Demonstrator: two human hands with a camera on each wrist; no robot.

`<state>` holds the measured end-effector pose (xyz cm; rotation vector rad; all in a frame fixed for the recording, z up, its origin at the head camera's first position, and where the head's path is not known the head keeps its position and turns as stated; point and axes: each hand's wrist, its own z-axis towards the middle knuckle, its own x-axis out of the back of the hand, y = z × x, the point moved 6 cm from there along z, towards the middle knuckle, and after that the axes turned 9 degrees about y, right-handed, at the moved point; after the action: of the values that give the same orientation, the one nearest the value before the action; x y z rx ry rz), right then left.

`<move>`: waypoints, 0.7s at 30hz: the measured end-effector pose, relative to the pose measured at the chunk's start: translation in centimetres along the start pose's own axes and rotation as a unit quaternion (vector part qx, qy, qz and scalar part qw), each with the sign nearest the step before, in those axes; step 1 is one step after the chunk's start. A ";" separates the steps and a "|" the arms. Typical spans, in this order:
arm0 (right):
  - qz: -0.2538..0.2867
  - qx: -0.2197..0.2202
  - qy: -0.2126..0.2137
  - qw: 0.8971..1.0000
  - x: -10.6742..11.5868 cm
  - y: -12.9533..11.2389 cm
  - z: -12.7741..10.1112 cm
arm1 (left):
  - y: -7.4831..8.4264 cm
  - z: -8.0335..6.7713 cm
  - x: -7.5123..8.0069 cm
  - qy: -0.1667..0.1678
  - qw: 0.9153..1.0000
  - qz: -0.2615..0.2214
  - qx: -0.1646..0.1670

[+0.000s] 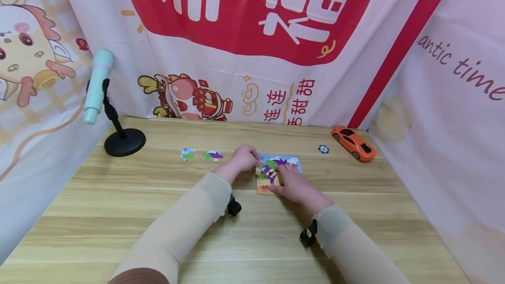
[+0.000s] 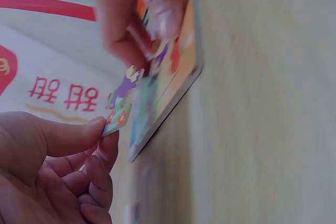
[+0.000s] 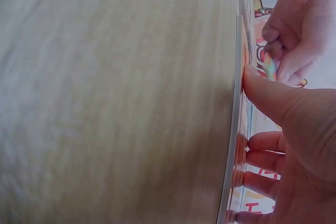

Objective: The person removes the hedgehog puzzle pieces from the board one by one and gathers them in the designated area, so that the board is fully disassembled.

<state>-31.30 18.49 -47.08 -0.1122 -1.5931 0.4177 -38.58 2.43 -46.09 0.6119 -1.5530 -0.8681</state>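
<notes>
A small square jigsaw puzzle board [image 1: 263, 191] lies on the table, printed with a colourful cartoon in blue, green, purple and orange. At its left edge, my left hand [image 1: 243, 157] pinches a puzzle piece [image 2: 116, 119] between thumb and forefinger; the piece is held raised and tilted, close to the board, with purple, green and red print on it. My right hand [image 1: 293, 183] rests on the right part of the board, thumb and fingertips spread over its surface and hiding some of the picture.
Two loose puzzle pieces, one light blue and green [image 1: 188, 153], one purple and green [image 1: 213, 155], lie left of the hands. A mint microphone [image 1: 98, 84] on a black stand [image 1: 125, 142] is at the left. A patterned round chip [image 1: 323, 149] and an orange toy car [image 1: 353, 143] lie right.
</notes>
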 end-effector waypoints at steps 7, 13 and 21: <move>-0.012 0.019 0.002 1.000 -0.2 0.1 -0.2 | -2.1 -1.2 5.6 0.018 1.000 0.025 -0.003; -0.052 0.030 -0.035 0.998 -1.0 0.3 -0.7 | -5.9 -3.0 10.8 0.028 0.998 0.045 0.020; -0.066 0.035 -0.061 0.995 -1.1 0.0 -1.3 | -11.2 -5.6 15.9 0.030 0.995 0.066 0.064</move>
<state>-29.89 18.36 -48.10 0.0736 -1.6933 0.3815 -36.71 -17.71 -45.61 0.6129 -1.5841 -0.6487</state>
